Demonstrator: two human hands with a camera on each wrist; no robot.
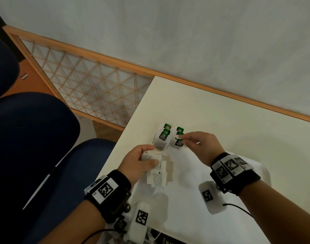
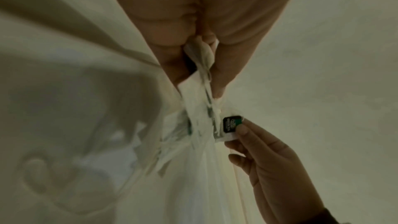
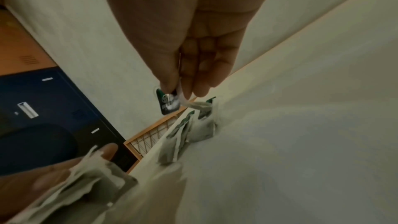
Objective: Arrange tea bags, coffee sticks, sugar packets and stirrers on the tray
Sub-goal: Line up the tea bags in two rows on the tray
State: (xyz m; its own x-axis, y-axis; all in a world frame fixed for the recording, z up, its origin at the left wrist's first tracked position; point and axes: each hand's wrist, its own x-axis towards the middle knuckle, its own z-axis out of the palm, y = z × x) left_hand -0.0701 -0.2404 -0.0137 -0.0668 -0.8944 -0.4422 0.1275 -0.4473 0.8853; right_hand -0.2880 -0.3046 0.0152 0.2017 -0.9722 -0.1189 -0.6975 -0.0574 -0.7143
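Note:
Two short rows of tea bags with green tags (image 1: 165,132) lie side by side on the white table, at the far edge of a white tray (image 1: 261,167). My right hand (image 1: 180,139) pinches the nearest tea bag of the right row by its green tag (image 1: 179,142); the pinch also shows on the tag (image 3: 170,103) in the right wrist view and on the tag (image 2: 231,123) in the left wrist view. My left hand (image 1: 153,154) grips a bunch of white tea bags (image 1: 157,170), and this bunch (image 2: 202,74) sits between thumb and fingers, just in front of the left row.
A blue chair (image 1: 36,138) stands left of the table, with a wooden lattice screen (image 1: 91,85) behind it. White marker blocks (image 1: 212,196) with cables hang below my wrists. A dark package (image 1: 168,241) peeks in at the bottom edge. The wall runs along the table's far side.

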